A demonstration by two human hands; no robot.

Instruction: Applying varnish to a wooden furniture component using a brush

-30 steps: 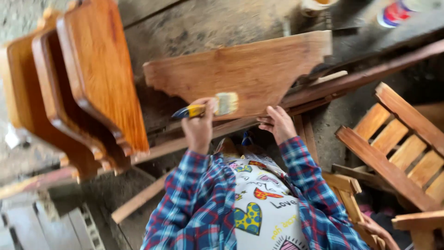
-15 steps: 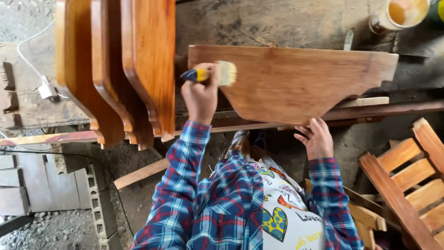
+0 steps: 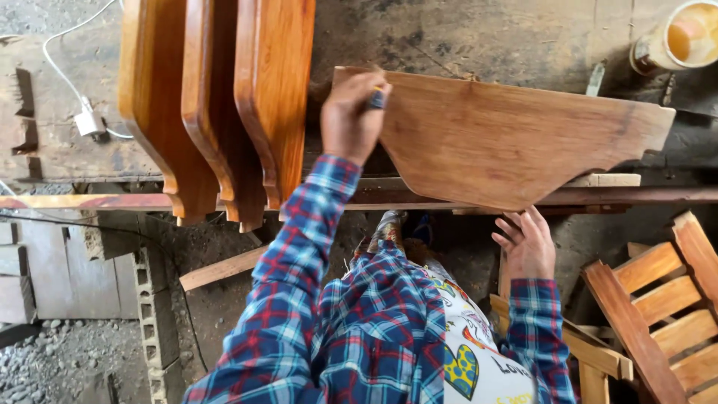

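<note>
Right hand [image 3: 527,243] sits under the lower edge of the board [image 3: 508,142], fingers [image 3: 514,226] spread and loose, seemingly steadying it so it does not shift. Left hand [image 3: 350,120] is at the board's upper left corner, fingers clenched on a brush handle [image 3: 378,97]; bristles hidden. The board lies flat across the desk [image 3: 60,150], overhanging a rail [image 3: 636,196]. Three finished panels [image 3: 217,105] stand beside it, apart. A cup [image 3: 684,37] is beyond.

Dusty grey workbench [image 3: 67,142], concrete blocks [image 3: 153,314], gravel floor [image 3: 52,359], slatted wooden chair [image 3: 666,299] at right.
</note>
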